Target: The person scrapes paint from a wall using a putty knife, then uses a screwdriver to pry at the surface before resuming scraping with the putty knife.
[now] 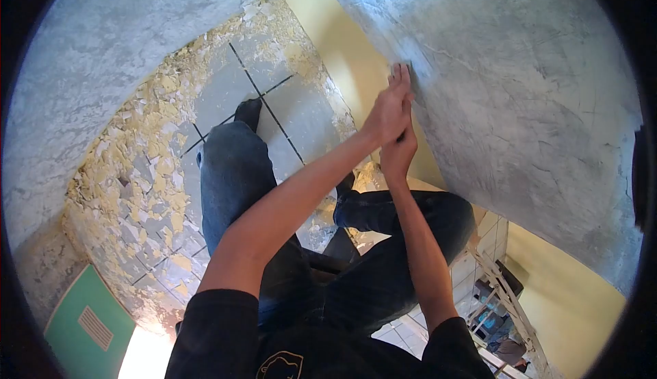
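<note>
Both of my hands are together at the edge of the grey, scraped wall (520, 105), where it meets the yellow paint (349, 43). My left hand (389, 110) is uppermost, its fingers pressed together and reaching to a small dark edge at the wall. Just below it, my right hand (399, 152) is closed around a tool whose dark handle (402, 136) shows only in part. The rest of the tool is hidden by my hands.
Yellow and white paint flakes (147, 194) cover much of the tiled floor (274, 125) around my legs. A green panel (90, 321) stands at the lower left. At the lower right are a paint-spattered ladder (506, 297) and part of a person (510, 350).
</note>
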Motion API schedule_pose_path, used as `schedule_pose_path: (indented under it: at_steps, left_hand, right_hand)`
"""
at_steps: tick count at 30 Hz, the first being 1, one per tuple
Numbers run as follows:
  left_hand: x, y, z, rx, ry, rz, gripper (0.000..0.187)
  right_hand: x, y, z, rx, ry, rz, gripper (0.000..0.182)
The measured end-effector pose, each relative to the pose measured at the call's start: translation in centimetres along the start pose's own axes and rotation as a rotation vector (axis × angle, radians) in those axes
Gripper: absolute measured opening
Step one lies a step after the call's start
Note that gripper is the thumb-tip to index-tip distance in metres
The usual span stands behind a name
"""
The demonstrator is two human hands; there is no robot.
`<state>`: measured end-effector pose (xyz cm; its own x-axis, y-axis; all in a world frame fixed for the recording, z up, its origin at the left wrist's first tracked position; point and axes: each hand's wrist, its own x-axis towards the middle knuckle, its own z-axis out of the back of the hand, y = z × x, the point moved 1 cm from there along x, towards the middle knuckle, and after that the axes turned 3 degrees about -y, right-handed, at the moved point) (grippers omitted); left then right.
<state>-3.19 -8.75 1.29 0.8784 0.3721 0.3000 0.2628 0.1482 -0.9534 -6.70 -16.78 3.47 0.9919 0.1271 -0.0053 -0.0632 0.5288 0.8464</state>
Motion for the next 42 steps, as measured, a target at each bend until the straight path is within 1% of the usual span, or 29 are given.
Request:
schedule_pose_path:
  at_steps: [2, 4, 6, 7, 9, 12, 14, 15, 17, 18, 19, 20, 21, 23, 24, 25, 27, 28, 29, 30, 31, 33, 34, 35, 37, 38, 40, 41, 42]
  left_hand:
    - [0.1, -0.2, 0.3, 0.034, 0.022, -0.011, 0.059]
    - [1.0, 0.1, 1.0, 0.069, 0.040, -0.016, 0.059]
    - [1.6, 0.5, 1.5, -0.043, 0.041, 0.110, 0.060]
    - [1.0, 0.5, 1.0, -0.047, 0.050, 0.112, 0.060]
    - [0.3, -0.1, 0.3, 0.020, -0.034, -0.014, 0.061]
    - [0.4, -0.4, 0.6, 0.063, 0.015, 0.030, 0.061]
    - [0.6, -0.2, 0.8, 0.050, 0.053, 0.058, 0.061]
    - [0.8, 0.1, 0.9, 0.027, 0.024, 0.070, 0.059]
    - [1.1, 0.2, 1.1, 0.003, 0.006, 0.080, 0.058]
    - [1.5, 0.1, 1.4, -0.008, 0.020, 0.135, 0.056]
    - [1.9, 0.0, 1.8, -0.018, 0.034, 0.188, 0.054]
    - [2.2, 0.1, 2.2, 0.040, 0.112, 0.340, 0.055]
    - [2.1, -0.1, 2.6, 0.038, 0.117, 0.330, 0.055]
    - [2.1, -0.9, 3.0, 0.084, 0.158, 0.244, 0.059]
    - [1.2, -1.4, 2.8, -0.043, 0.215, 0.348, 0.062]
    - [-0.2, -1.8, 2.1, -0.040, 0.223, 0.336, 0.062]
    - [-3.3, -1.6, 0.5, -0.164, 0.228, 0.189, 0.058]
    - [-4.4, -2.3, 0.4, -0.159, 0.238, 0.184, 0.058]
    - [-5.4, -3.0, 0.2, -0.130, 0.283, 0.178, 0.053]
    - [-6.1, -3.6, -0.1, -0.103, 0.330, 0.175, 0.048]
    - [-6.4, -3.8, -0.1, -0.105, 0.348, 0.179, 0.048]
    - [-5.8, -3.5, 0.3, -0.139, 0.467, 0.280, 0.041]
    - [-5.7, -2.6, 0.3, -0.037, 0.461, 0.265, 0.032]
    - [-5.3, -2.5, 0.5, -0.039, 0.475, 0.260, 0.032]
    - [-4.6, -2.0, 0.9, -0.025, 0.426, 0.470, 0.026]
    - [-4.4, -2.0, 1.1, -0.019, 0.437, 0.467, 0.026]
    - [-4.4, -1.6, 1.5, 0.005, 0.361, 0.540, 0.025]
    - [-4.4, -1.3, 1.6, 0.008, 0.381, 0.540, 0.025]
    - [-4.4, -1.0, 1.7, 0.098, 0.415, 0.508, 0.026]
  right_hand:
    - [-0.4, -0.2, -0.3, 0.010, -0.072, 0.099, 0.052]
    - [1.5, -0.7, -0.9, 0.009, -0.033, 0.111, 0.052]
    - [1.0, -1.7, -0.5, -0.009, -0.021, 0.080, 0.052]
    - [0.8, -2.0, -0.6, -0.030, -0.021, 0.073, 0.053]
    - [0.8, -2.1, -0.8, -0.044, -0.016, 0.085, 0.054]
    - [0.3, -2.4, -1.0, -0.002, -0.083, 0.139, 0.052]
    - [1.2, -2.8, -1.0, -0.021, -0.094, 0.268, 0.049]
    - [1.3, -3.2, -0.8, -0.030, -0.101, 0.254, 0.049]
    - [1.5, -3.3, -0.6, 0.027, 0.040, -0.064, 0.050]
    - [1.5, -2.9, -0.4, 0.029, 0.036, -0.061, 0.050]
    - [1.5, -1.5, 0.0, 0.062, 0.094, -0.179, 0.049]
    - [1.3, -0.3, 0.4, 0.093, 0.150, -0.297, 0.047]
    - [1.0, 0.5, 0.8, 0.095, 0.140, -0.292, 0.047]
    - [0.4, 1.7, 1.9, 0.265, 0.144, -0.355, 0.044]
    - [-0.1, 1.7, 2.8, 0.272, 0.132, -0.346, 0.044]
    - [-0.8, 1.3, 3.8, 0.222, 0.153, -0.321, 0.047]
    - [-2.2, 0.1, 5.9, 0.182, 0.167, -0.294, 0.050]
    - [-3.0, -1.0, 7.0, 0.174, 0.173, -0.269, 0.051]
    - [-3.6, -1.7, 8.2, 0.166, 0.179, -0.249, 0.052]
    - [-4.2, -2.3, 9.4, 0.158, 0.216, -0.279, 0.055]
    - [-4.8, -2.0, 10.3, 0.164, 0.203, -0.291, 0.055]
    - [-5.6, -1.1, 11.8, 0.126, 0.261, -0.435, 0.053]
    - [-6.0, -1.5, 12.1, 0.132, 0.246, -0.442, 0.053]
    - [-6.2, -2.1, 12.0, 0.147, 0.270, -0.437, 0.053]
    - [-6.3, -2.9, 11.6, 0.170, 0.283, -0.432, 0.053]
    - [-6.4, -3.2, 11.0, 0.211, 0.289, -0.468, 0.052]
    - [-6.3, -3.5, 10.4, 0.264, 0.281, -0.515, 0.052]
    - [-5.9, -3.5, 10.3, 0.225, 0.285, -0.513, 0.051]
    - [-5.7, -3.6, 10.3, 0.185, 0.289, -0.512, 0.050]
